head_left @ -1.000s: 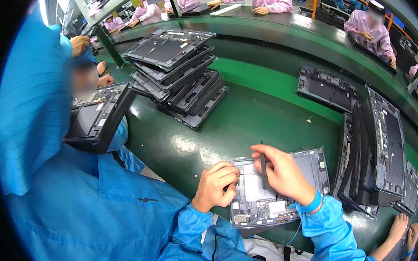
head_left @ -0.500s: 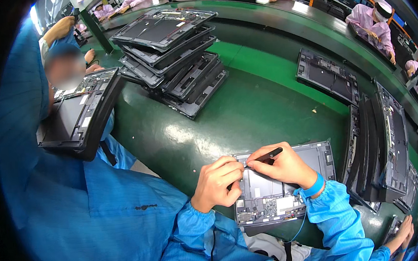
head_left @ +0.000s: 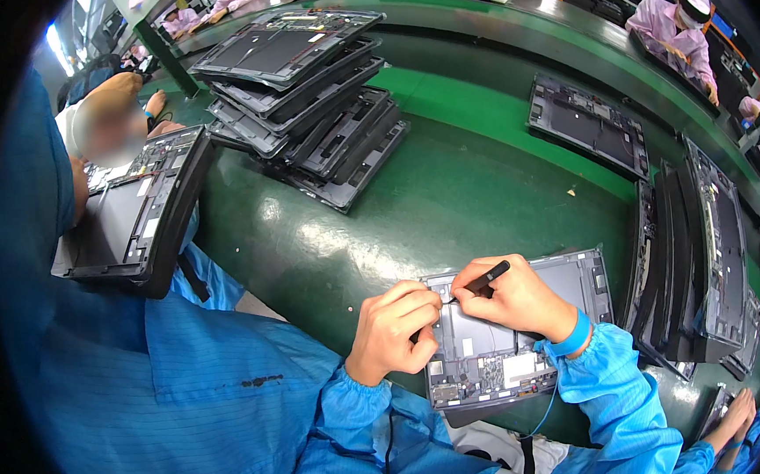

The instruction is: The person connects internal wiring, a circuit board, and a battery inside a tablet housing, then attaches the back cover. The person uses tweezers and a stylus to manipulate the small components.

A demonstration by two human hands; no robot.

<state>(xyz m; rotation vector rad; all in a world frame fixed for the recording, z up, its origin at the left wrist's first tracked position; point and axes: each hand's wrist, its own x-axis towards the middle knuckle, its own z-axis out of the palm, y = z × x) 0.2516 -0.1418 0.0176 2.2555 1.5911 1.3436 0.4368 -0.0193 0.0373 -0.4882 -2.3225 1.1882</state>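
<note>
An opened laptop base [head_left: 504, 374] lies in front of me on the green table, its circuit board and inner frame showing. My right hand [head_left: 521, 296], with a blue wrist strap, grips a slim black pen-like tool [head_left: 491, 275]. The tool's thin tip points down at the base's upper left part. Close beside that tip, the fingers of my left hand [head_left: 391, 331] are pinched together at the left edge of the base. Whether they hold something small is hidden.
A leaning stack of laptop bases [head_left: 292, 54] stands at the far left. Another stack [head_left: 717, 249] rises to my right, behind it a single base [head_left: 588, 125]. A person in blue [head_left: 202, 337] sits close on my left with another base [head_left: 123, 224]. Someone's hands [head_left: 735, 419] show at lower right.
The black tool stands a little steeper in my right hand. My left hand has barely moved. The neighbour on the left has lowered a raised hand.
</note>
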